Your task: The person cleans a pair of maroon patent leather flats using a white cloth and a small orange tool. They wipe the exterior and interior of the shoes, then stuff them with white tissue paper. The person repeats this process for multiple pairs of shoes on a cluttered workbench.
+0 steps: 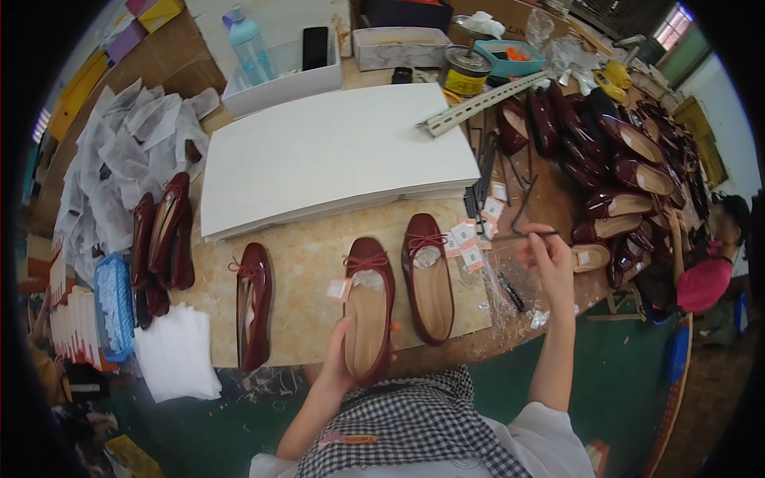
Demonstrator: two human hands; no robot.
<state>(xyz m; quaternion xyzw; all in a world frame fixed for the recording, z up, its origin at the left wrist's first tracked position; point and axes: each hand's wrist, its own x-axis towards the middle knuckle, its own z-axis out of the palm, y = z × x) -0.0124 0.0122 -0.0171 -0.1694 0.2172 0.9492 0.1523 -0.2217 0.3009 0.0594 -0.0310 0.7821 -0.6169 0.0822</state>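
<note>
My left hand (339,355) is closed round the heel of a dark red ballet flat (368,315), which has a bow, a tan insole and white paper in its toe. A small white and orange tag (339,289) hangs at that shoe's side. Close on its right, a matching flat (430,295) lies on the table with its sole down. Farther left a third flat (255,307) rests on its side. My right hand (545,259) pinches a thin dark stick (535,235) above the table, beside several loose price tags (472,256).
A stack of white sheets (335,155) covers the middle of the table (311,255). Many dark red shoes (617,203) crowd the right side, near another person (709,275). At the left are a heap of white tissue (119,175) and a blue basket (114,307). A metal bar (482,103) lies behind.
</note>
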